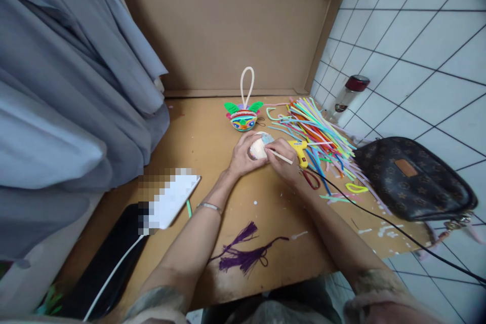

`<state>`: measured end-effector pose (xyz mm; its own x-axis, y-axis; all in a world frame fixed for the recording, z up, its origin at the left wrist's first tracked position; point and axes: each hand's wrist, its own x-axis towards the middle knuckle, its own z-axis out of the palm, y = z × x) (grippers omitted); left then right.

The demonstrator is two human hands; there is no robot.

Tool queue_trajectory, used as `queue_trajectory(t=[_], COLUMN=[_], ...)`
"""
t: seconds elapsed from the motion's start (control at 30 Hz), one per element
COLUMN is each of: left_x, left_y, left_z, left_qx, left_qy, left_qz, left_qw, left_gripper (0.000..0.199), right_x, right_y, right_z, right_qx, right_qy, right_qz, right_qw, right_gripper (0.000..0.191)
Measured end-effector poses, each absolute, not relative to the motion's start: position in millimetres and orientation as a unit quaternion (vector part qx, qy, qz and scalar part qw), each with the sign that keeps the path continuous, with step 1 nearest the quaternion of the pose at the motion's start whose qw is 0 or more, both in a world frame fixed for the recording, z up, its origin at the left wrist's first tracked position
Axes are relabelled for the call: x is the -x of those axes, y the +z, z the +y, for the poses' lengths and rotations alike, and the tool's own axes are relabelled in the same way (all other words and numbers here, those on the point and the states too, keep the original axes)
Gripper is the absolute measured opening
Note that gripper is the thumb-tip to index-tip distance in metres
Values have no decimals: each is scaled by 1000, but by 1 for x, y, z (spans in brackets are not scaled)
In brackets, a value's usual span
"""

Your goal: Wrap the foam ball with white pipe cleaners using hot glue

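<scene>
My left hand (243,154) is wrapped round a small rounded white piece (258,148) with a light blue patch near its top. Pinched in my right hand (284,157) is a thin pale pen-like stick (281,156); its working tip is hidden by my fingers, so I cannot tell its exact kind. The right fingertips meet the white piece's right side. Just behind stands a colourful lion-head ornament (243,120) with green ears and a white loop (247,83). A yellow glue gun (299,153) lies right beside my right hand.
Many coloured pipe cleaners (319,126) are heaped on the right, near red-handled scissors (311,179), a black cord (364,207), a dark patterned bag (413,177) and a bottle (347,96). Purple tassels (243,258) lie in front. A white device (174,202) is at left, below a grey curtain (76,86).
</scene>
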<state>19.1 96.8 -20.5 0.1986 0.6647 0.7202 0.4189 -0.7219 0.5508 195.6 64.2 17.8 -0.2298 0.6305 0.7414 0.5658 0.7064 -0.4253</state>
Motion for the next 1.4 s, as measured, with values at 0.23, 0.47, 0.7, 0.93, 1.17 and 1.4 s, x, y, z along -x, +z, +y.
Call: queue_trajectory(t=[0.23, 0.47, 0.7, 0.93, 1.17, 1.4], left_x=[-18, -26, -29, -32, -29, -26], left_y=[-23, -30, -33, -34, -31, -31], left_z=[92, 93, 99, 101, 100, 102], left_qx=[-779, -761, -655, -645, -642, -651], left_qy=[506, 519, 572, 568, 552, 538], left_qz=[353, 373, 403, 385, 375, 348], left_qw=[112, 113, 286, 337, 378, 407], left_gripper=[74, 81, 92, 90, 95, 103], right_x=[-195, -196, -203, -199, -196, -196], right_y=[18, 9, -10, -10, -11, -14], right_z=[62, 65, 71, 64, 62, 62], right_qx=[392, 371, 411, 426, 431, 429], right_qy=[52, 53, 26, 34, 29, 24], right_qz=[-779, -790, -736, -770, -766, -766], right_qw=[487, 485, 537, 474, 475, 477], right_gripper=[19, 21, 52, 56, 52, 53])
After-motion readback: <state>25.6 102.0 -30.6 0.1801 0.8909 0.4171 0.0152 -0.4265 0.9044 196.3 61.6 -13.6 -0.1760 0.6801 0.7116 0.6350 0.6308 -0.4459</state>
